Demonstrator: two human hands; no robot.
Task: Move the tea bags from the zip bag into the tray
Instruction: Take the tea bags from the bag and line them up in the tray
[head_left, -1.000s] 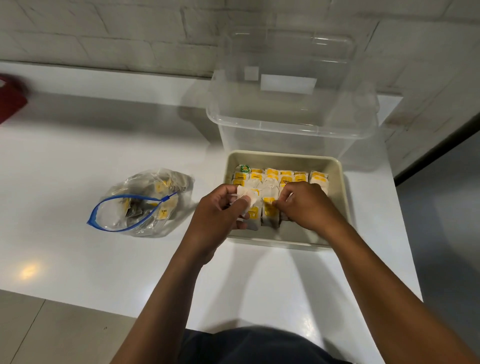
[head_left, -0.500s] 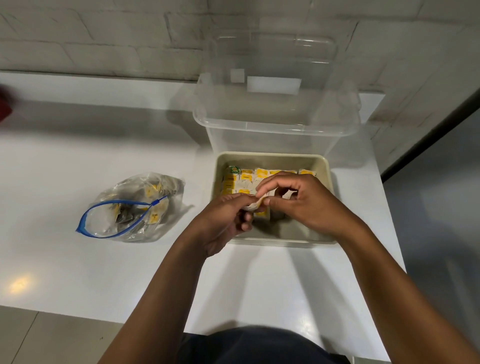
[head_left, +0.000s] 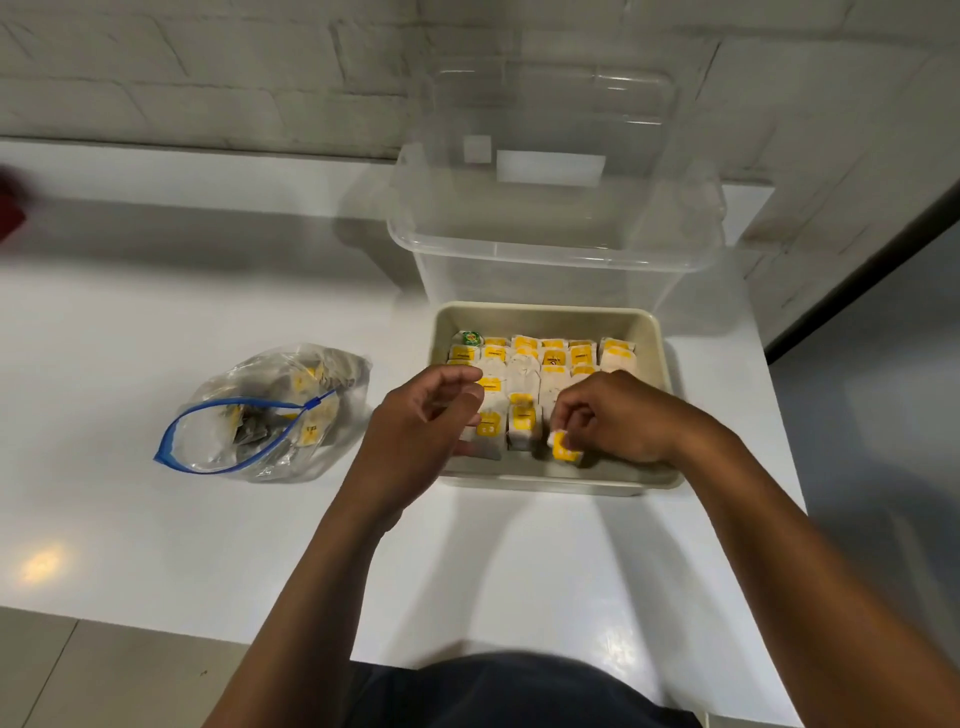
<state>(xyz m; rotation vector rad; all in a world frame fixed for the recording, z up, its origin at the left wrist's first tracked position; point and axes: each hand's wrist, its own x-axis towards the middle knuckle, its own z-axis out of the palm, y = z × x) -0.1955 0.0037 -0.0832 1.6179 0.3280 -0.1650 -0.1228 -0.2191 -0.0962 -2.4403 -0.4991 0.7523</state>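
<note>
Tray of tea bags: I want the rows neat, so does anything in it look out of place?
One green-tagged tea bag sits in the far left corner of the tray, among yellow-tagged ones. The right hand pinches a yellow-tagged tea bag at the near edge, not yet in a row.

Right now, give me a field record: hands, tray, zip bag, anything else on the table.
left hand: over the tray's near-left corner, fingers loosely curled, holding nothing visible
right hand: pinches a yellow-tagged tea bag at the tray's near edge
tray: beige, rows of tea bags inside
zip bag: left of tray, mouth open, tea bags inside
clear container: behind tray
table: white
</note>
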